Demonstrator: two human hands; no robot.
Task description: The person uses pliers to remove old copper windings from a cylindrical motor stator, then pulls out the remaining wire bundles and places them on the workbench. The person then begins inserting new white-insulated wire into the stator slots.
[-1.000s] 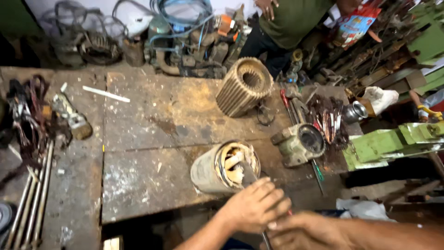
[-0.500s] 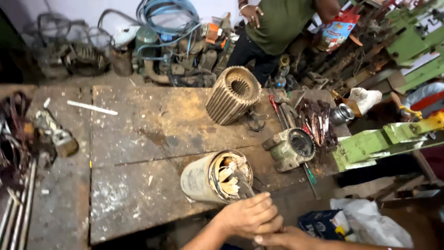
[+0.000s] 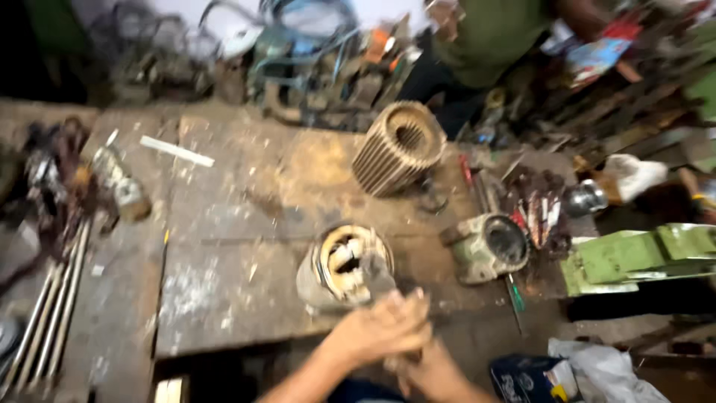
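- Left hand (image 3: pixel 384 328) gripping tool shaft (image 3: pixel 379 277) poking into motor stator (image 3: pixel 343 266).
- Right hand (image 3: pixel 436 373) sitting just under left, grip unclear (blurry).
- Finned housing (image 3: pixel 397 148) lying w/ bench (image 3: pixel 224 224) beneath.

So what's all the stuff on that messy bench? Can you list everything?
Motor stator: 1, grey shell with copper windings, front of the bench, by the hands.
Finned motor casing: 1, tan, behind it.
End housing: 1, pale green, right.
Green machine part: 1, far right.
Metal rods: several, grey, left edge.
White strip: 1, back left.
Wooden bench: 1, brown.
Another person: 1, green shirt, behind.
Left hand: over the right hand, both gripping a tool, blurred.
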